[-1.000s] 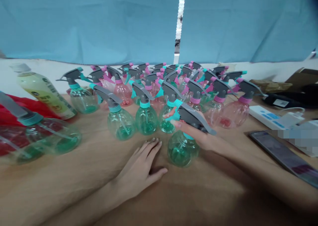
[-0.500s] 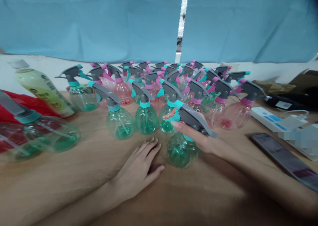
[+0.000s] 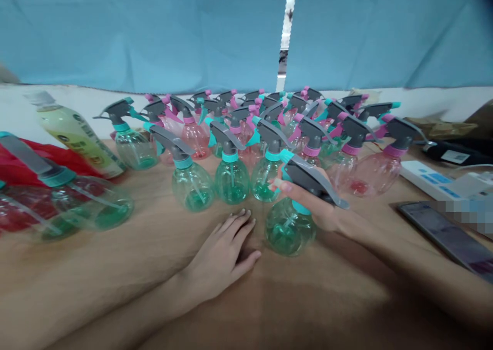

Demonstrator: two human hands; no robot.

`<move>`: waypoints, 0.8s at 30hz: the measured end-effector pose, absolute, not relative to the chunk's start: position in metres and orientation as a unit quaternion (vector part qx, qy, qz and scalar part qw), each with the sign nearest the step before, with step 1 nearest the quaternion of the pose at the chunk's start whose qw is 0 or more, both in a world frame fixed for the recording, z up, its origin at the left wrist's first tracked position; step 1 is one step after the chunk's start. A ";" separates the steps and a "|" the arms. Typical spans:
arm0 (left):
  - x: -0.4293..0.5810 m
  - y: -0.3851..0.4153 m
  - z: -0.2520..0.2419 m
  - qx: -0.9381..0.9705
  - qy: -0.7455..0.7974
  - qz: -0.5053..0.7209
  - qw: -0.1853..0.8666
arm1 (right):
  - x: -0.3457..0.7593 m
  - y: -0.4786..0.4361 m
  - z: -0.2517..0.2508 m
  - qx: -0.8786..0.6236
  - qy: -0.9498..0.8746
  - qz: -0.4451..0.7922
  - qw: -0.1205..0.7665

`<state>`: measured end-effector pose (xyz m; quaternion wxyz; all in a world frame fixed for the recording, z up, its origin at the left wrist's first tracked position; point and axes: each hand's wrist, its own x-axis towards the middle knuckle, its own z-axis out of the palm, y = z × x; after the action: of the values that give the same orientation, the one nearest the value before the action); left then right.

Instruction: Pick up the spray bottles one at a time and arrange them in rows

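Observation:
My right hand (image 3: 314, 198) is wrapped round the neck and grey-and-teal sprayer head of a clear green spray bottle (image 3: 288, 232). The bottle is slightly tilted; whether its base touches the table is hard to tell. My left hand (image 3: 227, 247) lies flat on the wooden table (image 3: 162, 268), fingers stretched forward, just left of that bottle and holding nothing. Behind the hands stand a green spray bottle (image 3: 192, 188), a second green spray bottle (image 3: 232, 180) and a third green spray bottle (image 3: 265, 178), all with grey-and-teal heads.
Several pink spray bottles (image 3: 379, 173) and green ones crowd the back. At left are another green spray bottle (image 3: 96, 201), a red bag (image 3: 73, 157) and a leaning drink bottle (image 3: 79, 134). A phone (image 3: 442, 237) and a white power strip (image 3: 431, 178) lie at right.
The whole view has shifted slightly, so things appear a little farther right and higher. My right hand keeps its grip on the spray bottle; my left hand stays flat on the table.

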<state>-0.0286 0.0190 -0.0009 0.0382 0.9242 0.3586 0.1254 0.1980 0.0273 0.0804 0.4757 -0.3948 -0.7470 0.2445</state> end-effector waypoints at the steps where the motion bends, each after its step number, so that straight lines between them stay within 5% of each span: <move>1: -0.029 0.019 -0.001 0.926 0.355 0.124 0.035 | 0.198 0.026 0.080 -0.396 -0.745 0.246 0.477; 24: -0.029 0.017 0.002 0.924 0.362 0.114 0.037 | 0.201 0.029 0.066 -0.382 -0.709 0.324 0.496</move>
<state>-0.0286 0.0170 0.0016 0.0371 0.9243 0.3625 0.1137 0.2008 0.0295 0.0661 0.4961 -0.3820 -0.7095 0.3235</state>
